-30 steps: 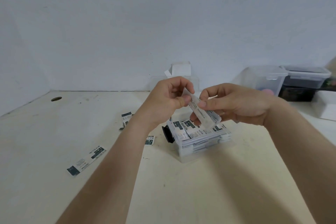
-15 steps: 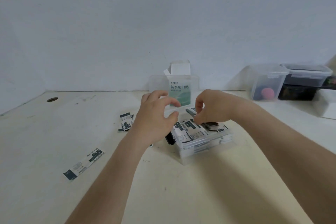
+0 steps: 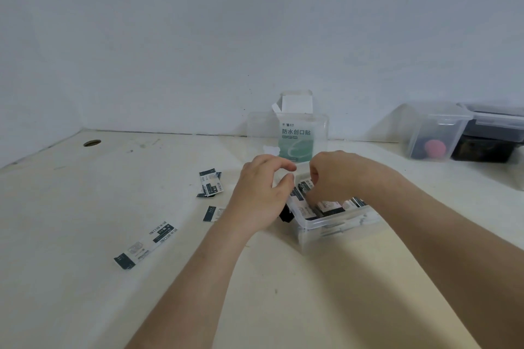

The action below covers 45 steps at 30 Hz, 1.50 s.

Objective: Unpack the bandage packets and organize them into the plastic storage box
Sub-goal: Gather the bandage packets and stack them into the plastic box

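A small clear plastic storage box (image 3: pixel 337 222) sits mid-table, filled with black-and-white bandage packets (image 3: pixel 329 205). My right hand (image 3: pixel 337 176) reaches down into the box, thumb and fingertips pinched on the packets at its left end. My left hand (image 3: pixel 261 193) hovers at the box's left rim, fingers spread and holding nothing. Left of the box, loose packets (image 3: pixel 211 184) lie on the table, with a single one (image 3: pixel 211 213) nearer and a long strip of packets (image 3: pixel 147 244) further left. An opened green-and-white bandage carton (image 3: pixel 296 142) stands behind the box.
A clear lid or case (image 3: pixel 258 127) stands against the wall beside the carton. Two lidded plastic containers (image 3: pixel 433 133) (image 3: pixel 490 136) sit at the back right. A round cable hole (image 3: pixel 92 143) is at the table's back left. A black latch (image 3: pixel 285 217) shows on the box's left side.
Both hands held a stack of packets above the box a second ago. The right hand has brought it down into the box; the left hand has let go and opened.
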### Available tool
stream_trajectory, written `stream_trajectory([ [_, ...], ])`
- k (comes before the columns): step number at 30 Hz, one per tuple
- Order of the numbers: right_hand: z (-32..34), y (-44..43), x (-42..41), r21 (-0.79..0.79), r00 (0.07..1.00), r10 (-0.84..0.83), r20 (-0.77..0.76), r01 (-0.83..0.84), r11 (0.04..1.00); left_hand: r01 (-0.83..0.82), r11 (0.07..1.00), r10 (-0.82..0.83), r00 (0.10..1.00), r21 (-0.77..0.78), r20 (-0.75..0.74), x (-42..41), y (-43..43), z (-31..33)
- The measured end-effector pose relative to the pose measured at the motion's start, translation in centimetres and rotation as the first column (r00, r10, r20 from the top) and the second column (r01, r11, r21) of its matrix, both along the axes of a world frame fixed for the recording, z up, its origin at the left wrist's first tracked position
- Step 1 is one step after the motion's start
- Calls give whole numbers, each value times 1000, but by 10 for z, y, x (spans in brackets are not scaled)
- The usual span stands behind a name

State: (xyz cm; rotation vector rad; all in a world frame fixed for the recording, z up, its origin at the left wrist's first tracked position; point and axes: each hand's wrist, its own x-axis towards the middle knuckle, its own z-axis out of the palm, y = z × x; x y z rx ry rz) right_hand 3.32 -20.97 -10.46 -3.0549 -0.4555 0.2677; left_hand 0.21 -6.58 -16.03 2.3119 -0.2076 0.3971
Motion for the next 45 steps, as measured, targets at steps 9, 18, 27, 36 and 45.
stream_trajectory([
  [9,0,0,5,147,993,-70,-89,83,986,-2,1000,2,999,4,34,2,1,-1],
  [18,17,-3,-8,290,997,-57,61,37,956,-70,991,76,996,-115,45,-4,20,16],
  [27,16,83,-61,547,949,123,290,-270,793,39,894,126,934,447,-334,-1,110,-3],
  [36,-73,119,-49,228,972,150,178,-189,955,-233,928,314,910,291,-272,-12,136,-3],
  [45,-66,110,-39,321,995,83,-50,-62,945,-279,875,403,871,395,-279,20,111,-15],
])
